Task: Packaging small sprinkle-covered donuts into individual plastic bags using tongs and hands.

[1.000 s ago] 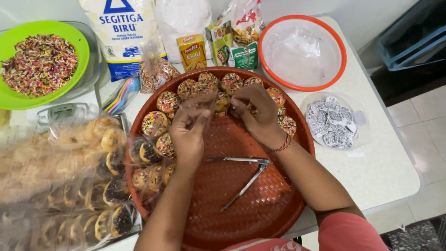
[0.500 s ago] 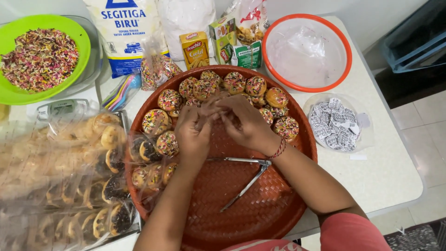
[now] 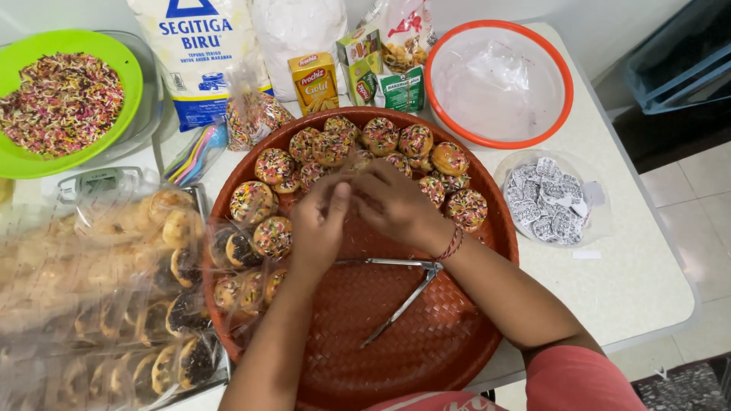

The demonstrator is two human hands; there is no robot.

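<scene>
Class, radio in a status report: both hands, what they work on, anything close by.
Left hand and right hand pinched together over woven tray. Sprinkled doughnuts ringed behind. Metal tongs lie just below wrists.

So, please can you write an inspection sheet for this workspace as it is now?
Surface: white table, crowded.
Job's things: sprinkle-topped doughnuts on round woven tray; metal tongs lie unused.
Clutter: green bowl of sprinkles, orange-rimmed basin, flour bags, small boxes, bagged doughnuts.
Grippers: left hand and right hand meet above the tray; what they pinch is hidden.
Cables: nothing seen.
Surroundings: tiled floor, blue crate.
</scene>
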